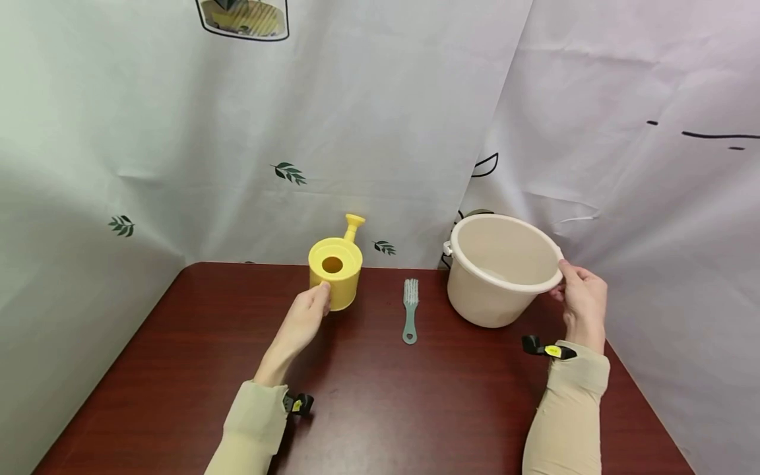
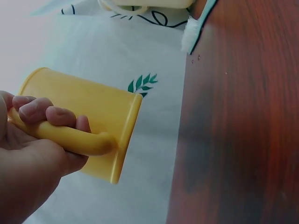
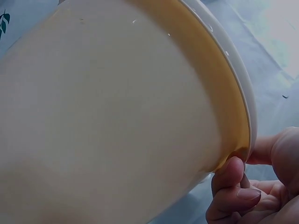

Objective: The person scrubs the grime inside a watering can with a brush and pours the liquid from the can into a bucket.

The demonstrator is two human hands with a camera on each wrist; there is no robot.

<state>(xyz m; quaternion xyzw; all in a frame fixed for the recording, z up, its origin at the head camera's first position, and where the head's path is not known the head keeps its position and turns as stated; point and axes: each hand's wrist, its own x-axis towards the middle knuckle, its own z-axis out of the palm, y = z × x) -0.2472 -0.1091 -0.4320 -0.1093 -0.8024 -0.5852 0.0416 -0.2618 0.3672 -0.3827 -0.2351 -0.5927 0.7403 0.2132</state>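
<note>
By its curved handle, my left hand (image 1: pixel 305 316) grips a yellow watering can (image 1: pixel 347 284). The left wrist view has the fingers wrapped round that handle (image 2: pixel 77 139), and the can's base appears raised off the table. On the right, my right hand (image 1: pixel 584 300) pinches the rim of a cream bucket (image 1: pixel 487 297), thumb on top and fingers underneath. Close up, the right wrist view is mostly filled by the bucket's wall (image 3: pixel 112 102); whether its base touches the table is unclear. Between the two lies a brush (image 1: pixel 410 313) with a green handle and pale bristles, untouched.
The dark red-brown wooden table (image 1: pixel 380 402) has its back edge against a white printed cloth (image 1: pixel 380 132). Cloth also hangs along the left and right sides. A white lug (image 1: pixel 448 249) sticks out from the bucket's left side.
</note>
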